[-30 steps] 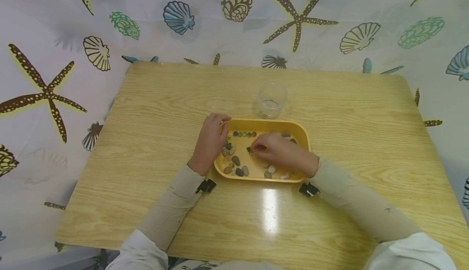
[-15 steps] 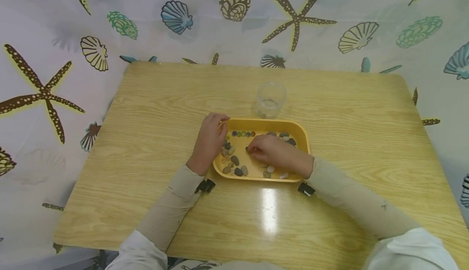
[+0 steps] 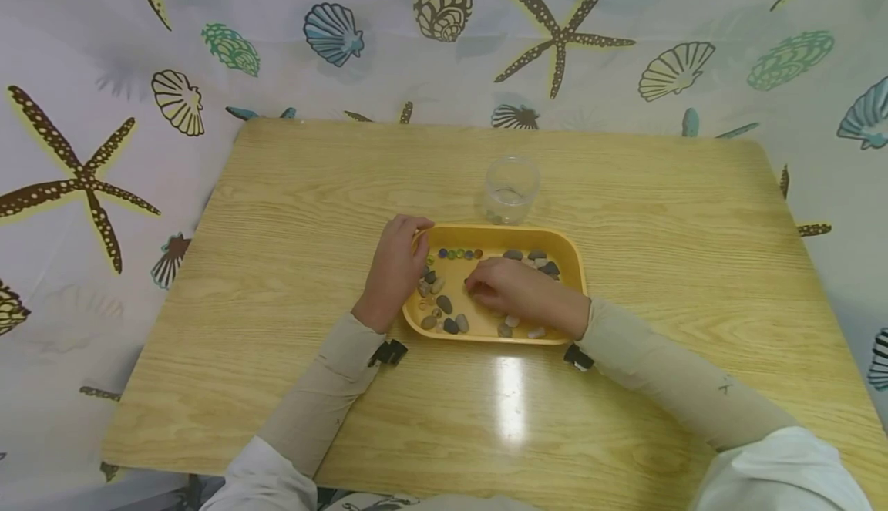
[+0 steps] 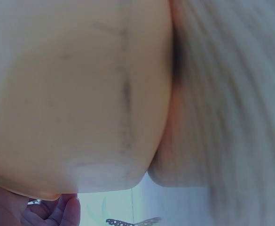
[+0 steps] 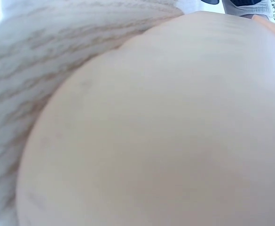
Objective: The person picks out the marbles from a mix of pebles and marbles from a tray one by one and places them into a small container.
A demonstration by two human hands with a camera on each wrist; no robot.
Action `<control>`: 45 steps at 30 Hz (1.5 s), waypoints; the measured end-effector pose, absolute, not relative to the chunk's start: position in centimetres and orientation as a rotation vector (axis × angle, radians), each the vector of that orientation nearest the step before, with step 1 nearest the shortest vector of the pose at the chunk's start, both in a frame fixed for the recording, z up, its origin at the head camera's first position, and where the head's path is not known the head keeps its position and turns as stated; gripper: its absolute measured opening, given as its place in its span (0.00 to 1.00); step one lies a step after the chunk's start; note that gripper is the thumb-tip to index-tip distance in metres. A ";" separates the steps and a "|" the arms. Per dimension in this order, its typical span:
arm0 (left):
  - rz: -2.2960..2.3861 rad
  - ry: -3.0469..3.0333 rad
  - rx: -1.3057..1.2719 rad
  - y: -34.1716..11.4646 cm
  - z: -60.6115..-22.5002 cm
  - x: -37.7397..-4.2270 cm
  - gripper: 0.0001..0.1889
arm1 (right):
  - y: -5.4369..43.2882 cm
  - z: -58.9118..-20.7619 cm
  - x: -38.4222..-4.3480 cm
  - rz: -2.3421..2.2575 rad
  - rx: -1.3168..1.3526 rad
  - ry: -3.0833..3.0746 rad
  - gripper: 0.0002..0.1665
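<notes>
left grip [image 3: 397, 268] was part-closed round the far left corner of the yellow tray [image 3: 454, 272], a finger along the outer rim and the thumb inside, seemingly to stop the tray sliding on the desk [image 3: 312, 210]. beside and below that thumb, in the tray's left end, lay the left stones [image 3: 444, 304] with some clear marbles [image 3: 424, 305] among them, perhaps kept there to leave the middle bare for working. near the far wall, 5 coloured marbles [image 3: 460, 253] sat in 1 straight row apart from the stones, an order that looked deliberate. right grip [image 3: 508, 284] reached to the tray's middle, its fingertips almost closed on a small dark piece [image 3: 466, 282]; only a speck showed, so what it was could not be told, but a fingertip pinch would suit something so little. behind the tray the clear cup [image 3: 512, 187] stood upright on the desk, within easy reach and out of the hands' way. the right stones [image 3: 550, 268] lay in the tray's right end, partly hidden by the right grip, as if kept as their own group.
</notes>
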State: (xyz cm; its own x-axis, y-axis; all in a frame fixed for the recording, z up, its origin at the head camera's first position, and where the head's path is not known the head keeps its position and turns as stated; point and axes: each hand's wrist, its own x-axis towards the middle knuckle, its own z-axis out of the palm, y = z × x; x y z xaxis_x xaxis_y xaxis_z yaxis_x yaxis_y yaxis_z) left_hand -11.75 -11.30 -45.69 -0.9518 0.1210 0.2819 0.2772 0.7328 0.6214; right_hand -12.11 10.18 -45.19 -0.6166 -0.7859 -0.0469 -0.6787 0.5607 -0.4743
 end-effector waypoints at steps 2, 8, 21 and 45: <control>-1.027 -2.710 -0.318 -11.3 -45.7 -11.7 0.11 | 10.2 -45.3 -12.1 -0.607 -1.230 2.546 0.08; -1.028 -2.711 -0.314 -11.3 -45.6 -11.7 0.11 | 10.1 -45.3 -12.1 -0.615 -1.251 2.546 0.08; -1.029 -2.712 -0.312 -11.3 -45.7 -11.9 0.11 | 10.3 -45.3 -12.3 -0.698 -1.185 2.559 0.08; -1.040 -2.706 -0.323 -11.3 -45.8 -11.8 0.11 | 10.8 -44.5 -12.4 -1.049 -1.083 2.567 0.05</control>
State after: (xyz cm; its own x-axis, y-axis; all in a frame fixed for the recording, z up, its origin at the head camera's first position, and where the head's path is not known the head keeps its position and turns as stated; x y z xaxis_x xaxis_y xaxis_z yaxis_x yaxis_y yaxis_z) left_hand -11.75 -11.34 -45.83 -0.9505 0.1235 0.2850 0.2826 0.7245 0.6287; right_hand -12.38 10.80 -44.47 -0.7235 -0.6808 0.1139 -0.5657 0.4903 -0.6630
